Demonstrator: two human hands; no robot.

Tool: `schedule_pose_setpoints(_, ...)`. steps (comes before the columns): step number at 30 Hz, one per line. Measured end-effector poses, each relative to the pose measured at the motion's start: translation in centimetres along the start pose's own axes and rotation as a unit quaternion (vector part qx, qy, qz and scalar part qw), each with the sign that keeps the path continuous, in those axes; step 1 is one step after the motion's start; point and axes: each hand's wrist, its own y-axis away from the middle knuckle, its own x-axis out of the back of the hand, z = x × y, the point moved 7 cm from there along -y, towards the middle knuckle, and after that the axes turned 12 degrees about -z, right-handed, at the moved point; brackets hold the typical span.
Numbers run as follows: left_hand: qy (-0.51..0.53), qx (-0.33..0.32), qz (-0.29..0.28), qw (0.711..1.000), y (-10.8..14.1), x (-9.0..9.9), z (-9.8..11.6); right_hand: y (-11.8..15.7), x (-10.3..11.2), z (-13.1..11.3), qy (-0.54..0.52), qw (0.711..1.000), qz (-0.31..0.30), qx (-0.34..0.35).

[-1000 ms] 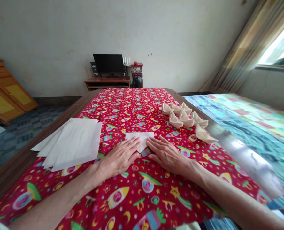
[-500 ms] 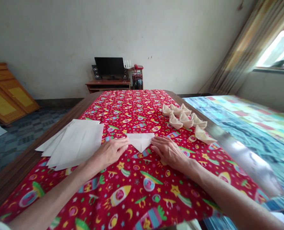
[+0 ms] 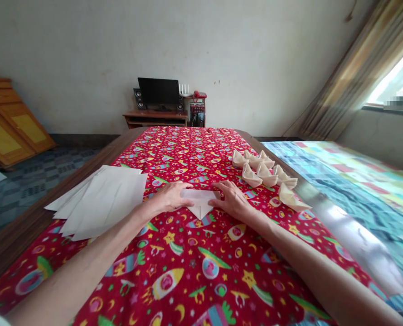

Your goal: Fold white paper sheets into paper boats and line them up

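The bare left forearm (image 3: 95,258) is slanting from the near left toward the middle, while the right forearm (image 3: 310,258) is slanting from the near right. The left hand (image 3: 174,195) and right hand (image 3: 235,199) are facing each other slightly apart, each thumb (image 3: 186,203) pointing inward on the near side, parted from the fingers (image 3: 182,185) curving inward on the far side.

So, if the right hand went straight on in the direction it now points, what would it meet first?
Most likely the folded white paper, which lies between the right hand and the left hand; in this view the right hand overlaps its corner, but contact is hard to judge.
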Motion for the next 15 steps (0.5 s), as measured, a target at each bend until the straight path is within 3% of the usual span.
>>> schedule_pose_setpoints(5,0.151,0.046,-0.046,0.986,0.0,-0.2,-0.5,-0.7,-0.3,0.6,-0.06,0.996,-0.053,-0.025)
schedule_pose_setpoints(8,0.161,0.018,-0.019,0.987,0.1,0.2,0.0,-0.7,-0.2,0.6,-0.128,0.989,-0.065,-0.026)
schedule_pose_setpoints(10,0.132,-0.014,0.041,0.99,0.4,1.2,0.6,-0.7,0.5,0.3,-0.151,0.987,-0.046,-0.013)
schedule_pose_setpoints(12,0.083,-0.064,0.13,0.986,1.1,2.6,1.8,-0.5,2.1,-0.5,-0.138,0.99,0.019,0.024)
schedule_pose_setpoints(15,-0.038,-0.137,0.245,0.959,2.9,4.1,4.3,0.4,4.4,-2.4,-0.039,0.986,0.125,0.102)
